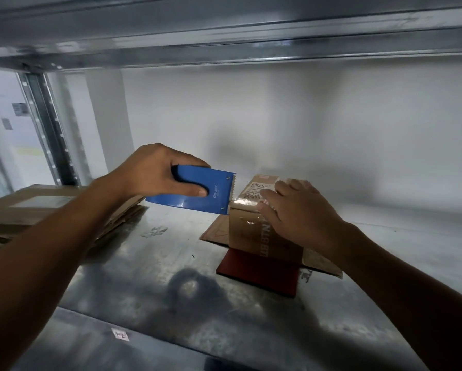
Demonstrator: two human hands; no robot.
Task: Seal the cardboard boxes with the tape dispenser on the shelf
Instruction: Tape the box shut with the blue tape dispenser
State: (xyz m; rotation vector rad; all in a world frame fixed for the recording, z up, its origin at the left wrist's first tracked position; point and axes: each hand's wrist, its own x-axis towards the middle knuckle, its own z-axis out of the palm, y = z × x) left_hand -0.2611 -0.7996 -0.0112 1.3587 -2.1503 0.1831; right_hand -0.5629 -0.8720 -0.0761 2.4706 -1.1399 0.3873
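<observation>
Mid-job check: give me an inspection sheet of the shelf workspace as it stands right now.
Surface: metal shelf, scuffed and smudged, with a small label at its front edge.
Job's things: blue tape dispenser, toothed edge at the top left edge of the small cardboard box; clear tape runs across the box top.
Clutter: flattened cardboard at left; a cardboard sheet and a red board lie under the box.
Grips: left hand grips the dispenser; right hand lies flat on the box top, fingers on the tape.
Cables: nothing seen.
Surroundings: upper shelf overhead, steel upright at left, white wall behind.
</observation>
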